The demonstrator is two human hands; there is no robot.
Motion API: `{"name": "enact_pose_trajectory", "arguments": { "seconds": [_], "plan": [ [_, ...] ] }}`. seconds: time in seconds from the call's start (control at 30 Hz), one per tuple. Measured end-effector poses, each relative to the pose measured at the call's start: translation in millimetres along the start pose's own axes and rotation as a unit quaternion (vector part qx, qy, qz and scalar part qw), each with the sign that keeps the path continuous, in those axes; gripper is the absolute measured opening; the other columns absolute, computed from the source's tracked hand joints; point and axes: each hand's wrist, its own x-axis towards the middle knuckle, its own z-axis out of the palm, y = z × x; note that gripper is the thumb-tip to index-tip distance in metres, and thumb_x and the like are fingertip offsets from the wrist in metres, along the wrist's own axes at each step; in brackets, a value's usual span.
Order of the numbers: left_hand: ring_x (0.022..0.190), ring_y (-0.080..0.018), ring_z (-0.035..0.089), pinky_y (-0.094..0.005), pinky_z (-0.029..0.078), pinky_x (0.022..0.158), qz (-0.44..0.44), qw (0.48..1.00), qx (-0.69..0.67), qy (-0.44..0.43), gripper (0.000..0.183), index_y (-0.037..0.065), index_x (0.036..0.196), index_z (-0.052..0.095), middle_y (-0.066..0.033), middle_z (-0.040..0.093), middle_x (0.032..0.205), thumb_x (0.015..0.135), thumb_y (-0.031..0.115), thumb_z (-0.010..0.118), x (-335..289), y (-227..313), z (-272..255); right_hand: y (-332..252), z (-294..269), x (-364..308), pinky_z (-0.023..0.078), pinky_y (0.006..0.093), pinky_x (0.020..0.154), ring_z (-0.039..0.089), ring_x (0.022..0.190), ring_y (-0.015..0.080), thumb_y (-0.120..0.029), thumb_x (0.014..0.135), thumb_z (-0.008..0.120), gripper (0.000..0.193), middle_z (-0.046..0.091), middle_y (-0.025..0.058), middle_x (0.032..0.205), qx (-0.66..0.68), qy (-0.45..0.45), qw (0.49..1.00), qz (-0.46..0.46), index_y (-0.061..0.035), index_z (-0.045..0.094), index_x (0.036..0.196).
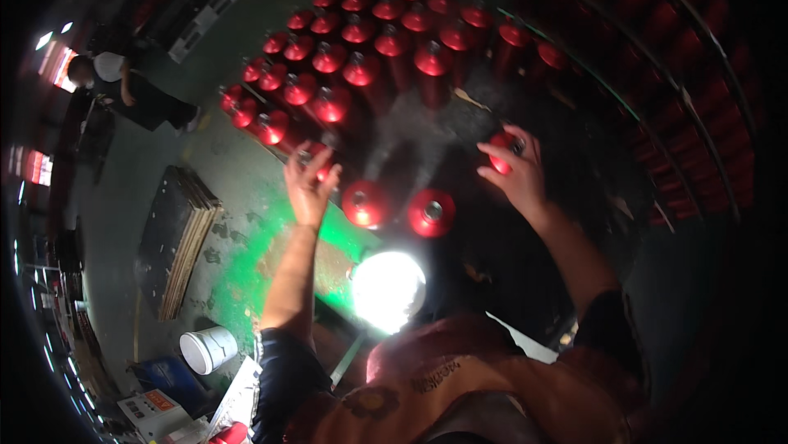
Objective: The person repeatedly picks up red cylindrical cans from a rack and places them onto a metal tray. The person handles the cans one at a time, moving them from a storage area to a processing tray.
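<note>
My left hand (pixel 309 191) has its fingers curled round the domed top of a red metal cylinder (pixel 318 155). On the right, my right hand (pixel 520 175) grips the neck end of another red cylinder (pixel 502 153) between thumb and fingers. Two more red cylinders, one at the left (pixel 364 204) and one at the right (pixel 432 212), stand between my forearms, nearer to me. Past my hands, many upright red cylinders (pixel 361 70) with narrow metal necks stand in close rows. The lower bodies of the gripped cylinders are lost in shadow.
A glaring round light (pixel 389 288) sits close before my body. At the left are a stack of flat boards (pixel 182 239), a white bucket (pixel 208 349) and a pale box (pixel 153 414). A person (pixel 135 91) stands at the far left. Racks of red cylinders (pixel 657 75) line the right.
</note>
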Motion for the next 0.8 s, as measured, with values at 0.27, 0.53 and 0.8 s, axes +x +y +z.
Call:
{"name": "enact_pose_trajectory", "arguments": {
  "seconds": [0.27, 0.53, 0.8],
  "plan": [
    [0.11, -0.0307, 0.054, -0.0412, 0.051, 0.092, 0.065, 0.996, 0.03, -0.061, 0.042, 0.02, 0.111, 0.074, -0.0069, 0.057, 0.129, 0.07, 0.021, 0.083, -11.4, 26.3, -19.8, -20.9, -27.1, -20.8, 0.038, 0.045, 0.107, 0.044, 0.126, 0.037, -0.012, 0.07, 0.083, 0.046, 0.041, 0.0163, 0.144, 0.014, -0.092, 0.996, -0.013, -0.0208, 0.073, 0.114],
    [0.126, -0.0344, 0.046, -0.0448, 0.044, 0.105, 0.025, 0.994, -0.041, -0.102, 0.04, 0.021, 0.112, 0.074, -0.0104, 0.053, 0.135, 0.073, 0.027, 0.082, -19.2, 32.6, -32.8, -20.0, -63.6, -24.8, 0.035, 0.0471, 0.109, 0.039, 0.133, 0.038, -0.005, 0.072, 0.073, 0.042, 0.041, 0.0182, 0.146, 0.057, -0.073, 0.986, -0.136, -0.0131, 0.072, 0.113],
    [0.13, -0.0429, 0.042, -0.0485, 0.041, 0.106, -0.004, 0.984, 0.059, -0.171, 0.052, 0.025, 0.133, 0.061, -0.0198, 0.044, 0.145, 0.082, 0.028, 0.071, 80.0, 49.7, -12.8, -16.3, -21.5, 130.7, 0.033, 0.0447, 0.112, 0.037, 0.135, 0.0355, -0.011, 0.076, 0.074, 0.054, 0.04, 0.0144, 0.15, 0.017, -0.096, 0.98, -0.174, -0.0171, 0.064, 0.129]
  ]
}}
